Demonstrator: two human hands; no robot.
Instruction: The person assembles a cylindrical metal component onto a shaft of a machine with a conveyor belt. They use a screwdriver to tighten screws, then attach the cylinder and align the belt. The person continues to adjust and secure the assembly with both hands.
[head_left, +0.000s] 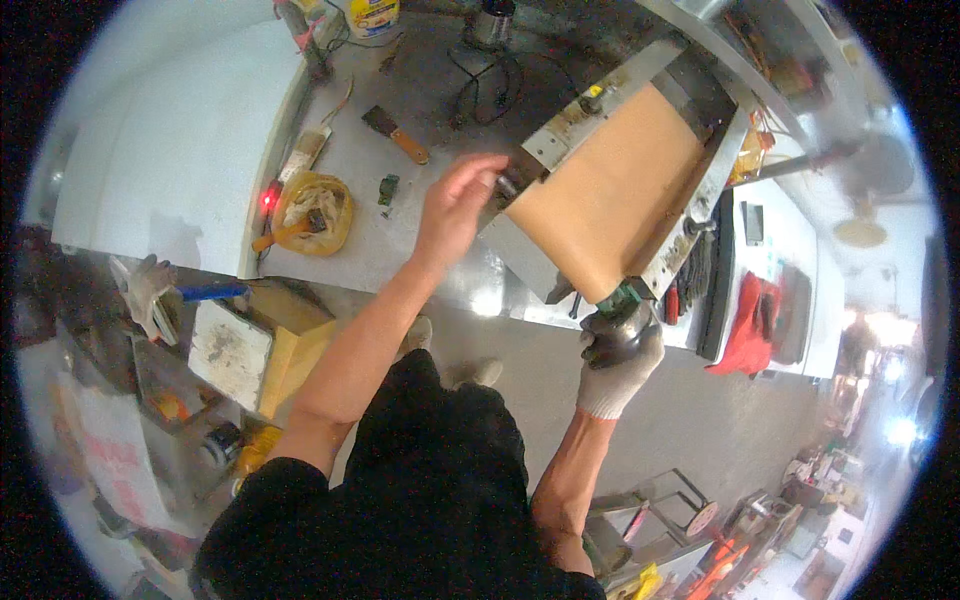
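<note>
A metal machine frame (550, 150) stands on the bench before me, with a smooth tan sheet or belt (607, 187) stretched between its side rails. My bare left hand (459, 202) is at the frame's near left corner. Its fingertips are beside a short metal shaft end (507, 184); whether they touch it is unclear. My right hand (621, 341) wears a white knit glove with a dark coated palm. Its fingers are curled around a green part (619, 297) at the near right corner, and most of their grip is hidden.
On the bench lie a scraper (397, 135), a small green piece (388, 190), a yellow bowl (330, 236) with a brush (289, 229) across it, and a power strip (304, 154). A red cloth (742, 330) lies at right. A cardboard box (296, 360) stands below left.
</note>
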